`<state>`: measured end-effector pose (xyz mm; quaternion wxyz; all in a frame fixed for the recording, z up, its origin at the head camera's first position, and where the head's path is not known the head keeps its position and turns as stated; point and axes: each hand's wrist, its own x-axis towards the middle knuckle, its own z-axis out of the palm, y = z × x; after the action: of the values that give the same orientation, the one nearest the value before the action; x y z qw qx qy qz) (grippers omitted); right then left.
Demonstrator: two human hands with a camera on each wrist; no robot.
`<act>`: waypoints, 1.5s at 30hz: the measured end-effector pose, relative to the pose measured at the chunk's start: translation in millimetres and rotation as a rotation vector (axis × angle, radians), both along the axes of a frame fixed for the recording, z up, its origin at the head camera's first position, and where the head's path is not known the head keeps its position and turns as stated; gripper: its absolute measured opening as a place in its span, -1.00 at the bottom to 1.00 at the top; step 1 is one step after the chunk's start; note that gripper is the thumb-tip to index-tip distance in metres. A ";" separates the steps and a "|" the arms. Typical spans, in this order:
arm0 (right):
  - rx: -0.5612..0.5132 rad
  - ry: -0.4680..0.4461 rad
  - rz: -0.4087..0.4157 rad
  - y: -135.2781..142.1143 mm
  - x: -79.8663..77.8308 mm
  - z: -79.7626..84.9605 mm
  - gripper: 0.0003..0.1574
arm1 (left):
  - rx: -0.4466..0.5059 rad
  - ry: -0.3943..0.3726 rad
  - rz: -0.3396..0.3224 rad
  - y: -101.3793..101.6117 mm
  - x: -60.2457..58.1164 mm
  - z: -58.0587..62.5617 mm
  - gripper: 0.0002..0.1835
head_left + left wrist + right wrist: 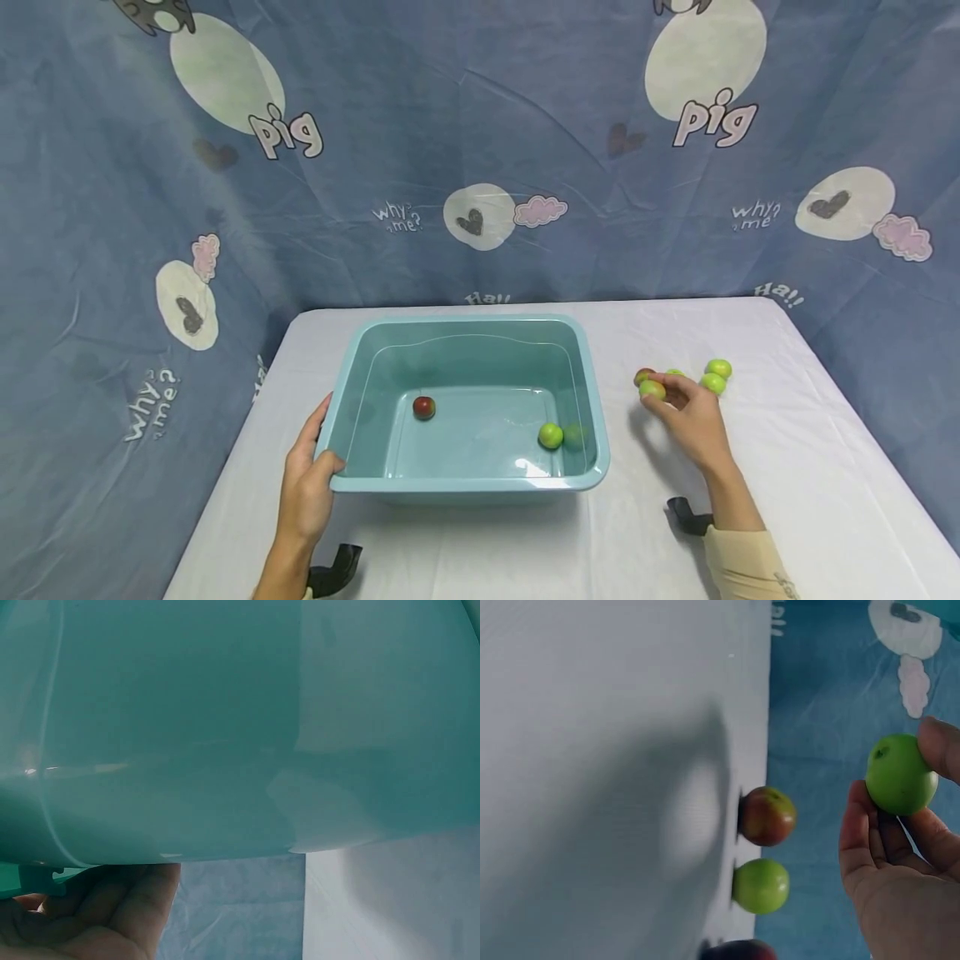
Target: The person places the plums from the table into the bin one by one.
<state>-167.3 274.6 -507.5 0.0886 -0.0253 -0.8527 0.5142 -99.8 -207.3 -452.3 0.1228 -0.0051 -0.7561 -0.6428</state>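
Note:
A light teal plastic basin (465, 483) stands on the table, with a dark red apple (423, 407) and a small green apple (551, 435) inside on its floor. My left hand (306, 492) grips the basin's left rim, thumb on top; in the left wrist view its curled fingers (142, 907) show below the basin wall (225, 750). To the right of the basin, my right hand (686, 412) pinches another small green apple (901, 776) between thumb and fingers, raised off the table. Near it lie a reddish apple (767, 816) and a green apple (760, 886).
Two green apples (713, 383) sit together just right of my right hand. A dark, blurred round thing (739, 951) shows at the right wrist view's bottom edge. White cloth (795, 467) covers the table, and a blue printed curtain (480, 150) hangs behind it.

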 end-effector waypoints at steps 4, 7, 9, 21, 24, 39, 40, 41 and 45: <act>0.010 0.007 -0.001 -2.7 0.2 7.8 -0.45 | -0.003 0.008 -0.003 -0.1 -0.3 -0.4 -0.08; 0.015 0.021 0.003 -4.7 1.1 14.1 -0.46 | 0.008 0.013 -0.010 -0.2 -0.3 -0.6 -0.08; 0.027 0.029 0.000 -6.2 1.7 18.7 -0.46 | 0.011 0.017 -0.011 -0.1 -0.4 -0.7 -0.08; 0.050 0.089 0.006 -12.2 3.5 41.0 -0.45 | 0.014 0.025 0.000 0.6 -0.1 -1.4 -0.08; 0.033 0.128 0.018 -13.9 2.9 45.2 -0.45 | 0.010 0.029 -0.001 0.4 -0.2 -1.7 -0.08; -0.040 0.257 0.089 -30.0 -6.3 71.1 -0.54 | 0.010 0.031 -0.011 -0.2 -0.5 -1.7 -0.07; -0.048 0.257 0.096 -31.8 -7.0 73.1 -0.54 | 0.008 0.031 -0.011 -0.2 -0.5 -1.6 -0.07; -0.059 0.256 0.103 -33.6 -7.7 75.0 -0.53 | 0.006 0.031 -0.011 -0.1 -0.5 -1.5 -0.07; -0.119 0.259 0.139 -40.4 -9.7 82.5 -0.54 | 0.016 0.028 -0.012 0.2 -0.4 -1.3 -0.07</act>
<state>-177.0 234.2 -425.0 0.1600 0.0952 -0.8020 0.5676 -100.3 -207.1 -453.7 0.1296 -0.0178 -0.7492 -0.6493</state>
